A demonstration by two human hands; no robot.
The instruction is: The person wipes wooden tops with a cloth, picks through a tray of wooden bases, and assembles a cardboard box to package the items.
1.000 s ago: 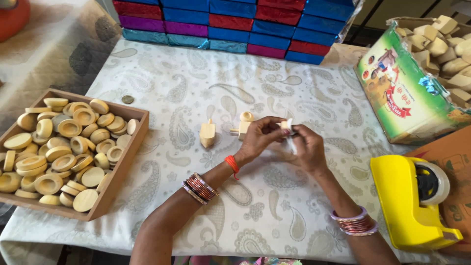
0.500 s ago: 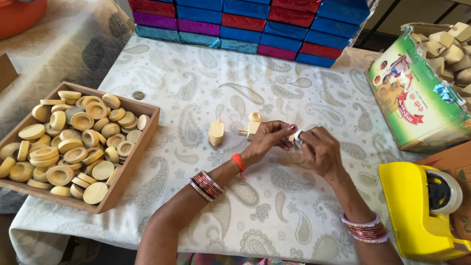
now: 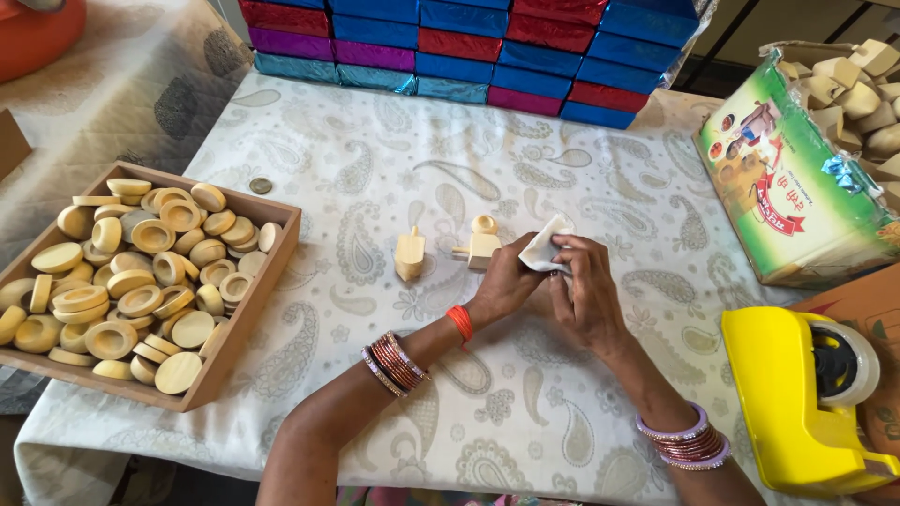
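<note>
1. Your left hand (image 3: 511,276) and right hand (image 3: 586,295) meet at the middle of the table, fingertips facing each other.
2. Between them you pinch a small white piece of paper (image 3: 546,249); both hands have fingers closed on it, the left from the left edge, the right from the lower right. Whether anything is wrapped inside it, you cannot tell.
3. The paper is lifted just above the paisley tablecloth (image 3: 375,169), its free corner pointing up and away from you.
4. Just left of your left hand a small wooden block piece (image 3: 483,247) with a peg stands on the cloth, a round wooden cap (image 3: 485,224) touching it at the back.
5. A little further left, apart from those, another wooden piece (image 3: 409,255) stands upright.
6. At your far left sits a wooden tray (image 3: 246,323) heaped with round wooden discs (image 3: 131,272), some hollowed, some flat.
7. A coin (image 3: 261,186) lies on the cloth just beyond the tray's far corner.
8. At your right, near the table edge, stands a yellow tape dispenser (image 3: 797,403) with its roll in place.
9. Beyond it a green printed carton (image 3: 787,187) lies tilted, filled with pale wooden blocks (image 3: 858,89).
10. Along the far edge runs a stack of shiny boxes (image 3: 469,47) in blue, red and purple foil.
11. Bangles ring both your wrists, and an orange thread (image 3: 460,322) circles the left.
</note>
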